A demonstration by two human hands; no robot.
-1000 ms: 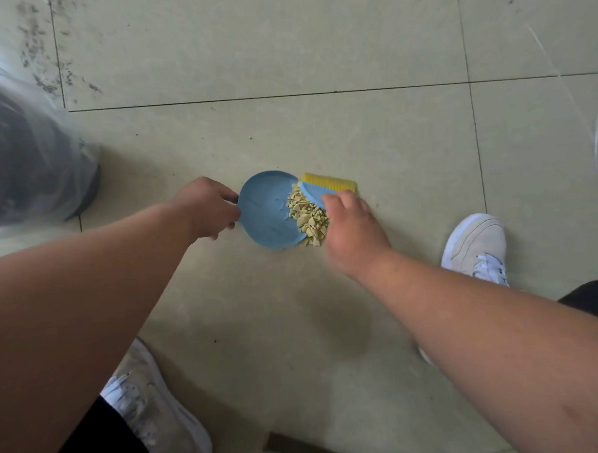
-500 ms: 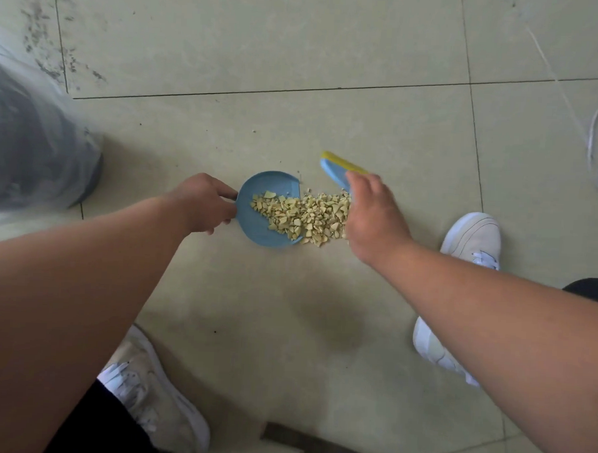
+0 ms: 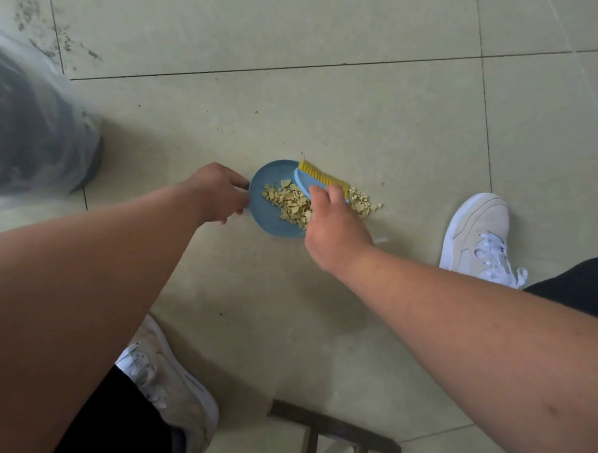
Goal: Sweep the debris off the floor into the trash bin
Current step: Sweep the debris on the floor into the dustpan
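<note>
On the tiled floor (image 3: 364, 119) our left hand (image 3: 216, 193) grips the blue dustpan (image 3: 274, 221), mouth facing right. Our right hand (image 3: 332, 224) grips the brush (image 3: 318, 179), long axis slanting down-right. Debris (image 3: 291, 203) spans pan and floor; the trash bin (image 3: 31, 122) stands far left.

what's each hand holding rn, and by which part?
Left hand grips the round blue plastic dustpan at its left edge. Right hand grips the small blue brush with yellow bristles by its blue back.

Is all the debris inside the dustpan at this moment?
No, some debris lies on the floor right of the dustpan, past the brush.
</note>
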